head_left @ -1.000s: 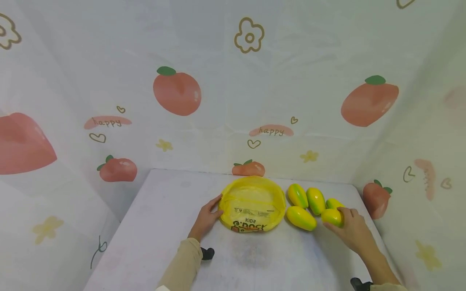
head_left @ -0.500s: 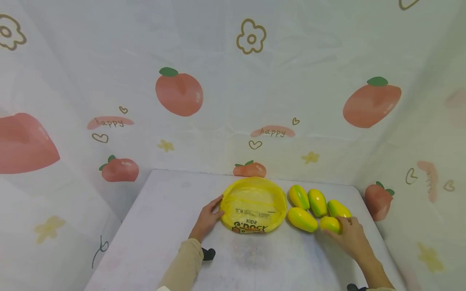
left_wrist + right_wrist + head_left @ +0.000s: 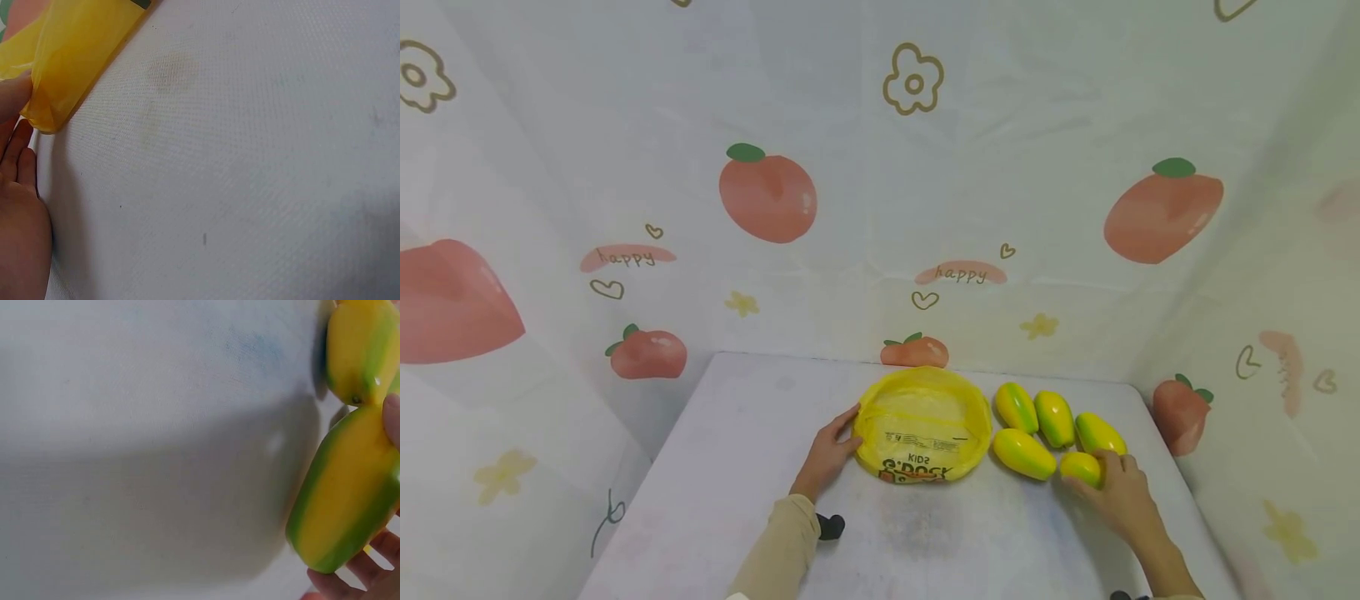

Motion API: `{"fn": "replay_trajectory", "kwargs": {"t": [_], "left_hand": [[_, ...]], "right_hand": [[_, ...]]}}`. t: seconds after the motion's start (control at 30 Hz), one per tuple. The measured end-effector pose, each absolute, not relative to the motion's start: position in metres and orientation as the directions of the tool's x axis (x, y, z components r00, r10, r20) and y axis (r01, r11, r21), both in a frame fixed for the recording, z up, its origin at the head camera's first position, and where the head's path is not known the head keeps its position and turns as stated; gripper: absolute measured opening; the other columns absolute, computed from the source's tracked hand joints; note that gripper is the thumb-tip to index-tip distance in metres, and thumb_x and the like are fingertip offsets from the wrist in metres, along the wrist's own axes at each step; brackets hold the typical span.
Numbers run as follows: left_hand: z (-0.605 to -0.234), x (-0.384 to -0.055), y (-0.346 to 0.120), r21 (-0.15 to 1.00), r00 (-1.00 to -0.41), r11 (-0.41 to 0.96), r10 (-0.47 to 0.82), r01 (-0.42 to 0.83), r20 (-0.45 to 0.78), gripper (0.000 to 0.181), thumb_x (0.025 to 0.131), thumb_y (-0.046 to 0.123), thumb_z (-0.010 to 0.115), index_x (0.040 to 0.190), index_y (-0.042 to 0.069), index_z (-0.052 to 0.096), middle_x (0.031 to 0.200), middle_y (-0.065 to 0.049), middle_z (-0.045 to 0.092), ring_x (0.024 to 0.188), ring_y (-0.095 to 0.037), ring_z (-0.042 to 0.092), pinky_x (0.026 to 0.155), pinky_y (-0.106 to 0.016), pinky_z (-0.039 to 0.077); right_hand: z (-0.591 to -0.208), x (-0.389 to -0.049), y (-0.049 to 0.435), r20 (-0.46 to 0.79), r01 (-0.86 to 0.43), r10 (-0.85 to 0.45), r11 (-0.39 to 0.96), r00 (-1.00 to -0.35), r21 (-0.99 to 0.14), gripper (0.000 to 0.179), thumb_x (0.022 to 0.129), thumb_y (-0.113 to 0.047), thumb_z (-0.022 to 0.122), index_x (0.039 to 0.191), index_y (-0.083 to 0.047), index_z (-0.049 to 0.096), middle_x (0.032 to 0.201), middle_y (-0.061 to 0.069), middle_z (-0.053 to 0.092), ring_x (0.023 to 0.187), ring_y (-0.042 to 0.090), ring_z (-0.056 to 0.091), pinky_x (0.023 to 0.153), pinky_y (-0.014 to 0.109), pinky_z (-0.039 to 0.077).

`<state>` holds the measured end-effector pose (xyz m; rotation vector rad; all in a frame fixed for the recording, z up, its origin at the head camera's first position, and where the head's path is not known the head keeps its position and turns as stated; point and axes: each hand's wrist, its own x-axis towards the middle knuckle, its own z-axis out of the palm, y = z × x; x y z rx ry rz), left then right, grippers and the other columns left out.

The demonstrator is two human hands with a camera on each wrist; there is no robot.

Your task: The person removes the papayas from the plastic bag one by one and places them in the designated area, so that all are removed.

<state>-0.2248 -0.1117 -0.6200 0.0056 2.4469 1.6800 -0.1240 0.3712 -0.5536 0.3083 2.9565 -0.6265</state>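
My left hand (image 3: 823, 458) pinches the left edge of a yellow plastic bag (image 3: 979, 417), spread round with its mouth open and printed text on it. In the left wrist view the thumb lies over the bag's film (image 3: 81, 56), with fingers beneath. To the right, my right hand (image 3: 1123, 496) grips a glossy yellow-green papaya (image 3: 350, 487), thumb on one side and fingers on the other. Other papayas lie between bag and hand: one in front (image 3: 1025, 454), two behind it (image 3: 1015, 407), and another papaya (image 3: 1100, 433) just beyond the right hand.
The white table (image 3: 737, 500) runs back to a fabric backdrop (image 3: 865, 208) printed with peaches, which also hangs along both sides. A small black piece (image 3: 831, 526) shows at the left wrist.
My right hand has brought its papaya slightly toward the front of the table, uncovering more of the papaya behind it. The left hand stays at the bag's edge.
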Motion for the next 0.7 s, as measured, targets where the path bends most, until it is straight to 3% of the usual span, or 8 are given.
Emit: {"fn": "replay_trajectory", "kwargs": {"t": [0.7], "left_hand": [[-0.6183, -0.2248, -0.1117, 0.931, -0.984, 0.351, 0.103, -0.103, -0.148, 0.060, 0.096, 0.018, 0.068, 0.151, 0.034, 0.050, 0.163, 0.002, 0.043, 0.156, -0.030, 0.030, 0.129, -0.059, 0.021]], "right_hand": [[-0.5594, -0.1274, 0.3642, -0.113, 0.195, 0.164, 0.912, -0.980, -0.360, 0.099, 0.088, -0.073, 0.060, 0.141, 0.009, 0.039, 0.130, 0.042, 0.041, 0.112, 0.060, 0.048, 0.080, 0.070, 0.050]]}}
